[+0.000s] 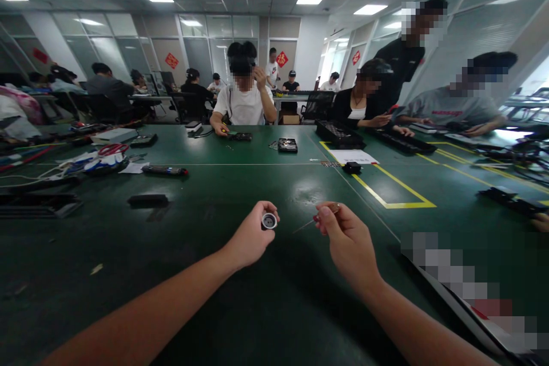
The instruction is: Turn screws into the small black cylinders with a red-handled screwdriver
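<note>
My left hand (pixel 254 236) is closed around a small round part (pixel 269 221) with a pale rim and a dark face. Small marks or holes show on that face, which is turned up toward me. A little to the right, my right hand (pixel 349 238) pinches a thin screwdriver (pixel 305 226) by its reddish, partly clear handle. Its slim metal shaft points down and left toward the round part, with a gap between them. Both hands are above the green tabletop (pixel 274 309). The fingers hide most of the round part's body.
A dark block (pixel 148 201) lies to the left, beyond it a dark handheld tool (pixel 165 170) and red-handled scissors (pixel 114 150). A hard drive (pixel 287 144) lies farther off. Yellow tape (pixel 409 205) and a small black box (pixel 352 167) are to the right. Several people sit around.
</note>
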